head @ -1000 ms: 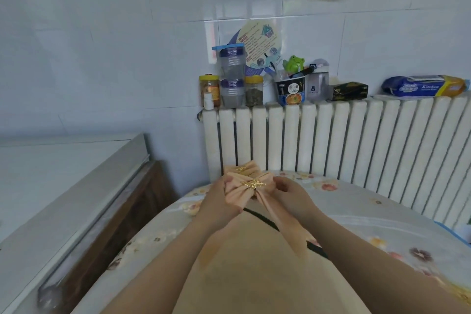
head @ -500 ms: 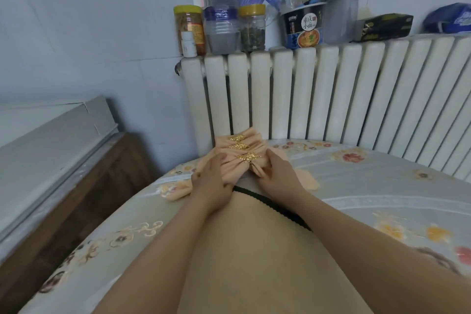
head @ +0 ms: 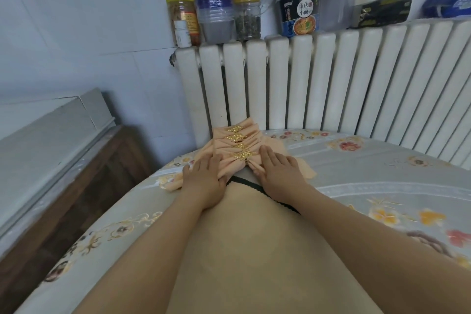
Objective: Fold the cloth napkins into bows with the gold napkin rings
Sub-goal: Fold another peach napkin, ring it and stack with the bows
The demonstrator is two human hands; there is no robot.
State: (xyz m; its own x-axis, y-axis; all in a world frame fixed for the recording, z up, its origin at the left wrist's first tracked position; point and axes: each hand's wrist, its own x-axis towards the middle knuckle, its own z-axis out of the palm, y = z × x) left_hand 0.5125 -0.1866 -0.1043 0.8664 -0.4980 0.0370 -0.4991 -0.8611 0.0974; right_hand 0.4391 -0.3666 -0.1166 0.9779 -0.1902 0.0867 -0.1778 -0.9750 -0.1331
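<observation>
Several peach cloth napkin bows (head: 238, 139) lie in a row on the table's far edge, each cinched by a gold napkin ring (head: 243, 155). My left hand (head: 204, 177) lies flat with straight fingers on the left wing of the nearest bow. On that bow's right wing my right hand (head: 279, 173) presses down, fingers straight. Flat peach napkins (head: 307, 171) spread out beneath the bows.
A floral grey tablecloth (head: 382, 186) covers the round table. A white radiator (head: 331, 84) stands right behind the bows, with jars (head: 182, 18), a noodle cup (head: 299, 16) and boxes on top. A wooden cabinet (head: 76, 181) is at the left. My tan clothing fills the foreground.
The bow was held up in both hands a second ago. It now lies on the table at the front of the row, and both hands have flattened onto its wings.
</observation>
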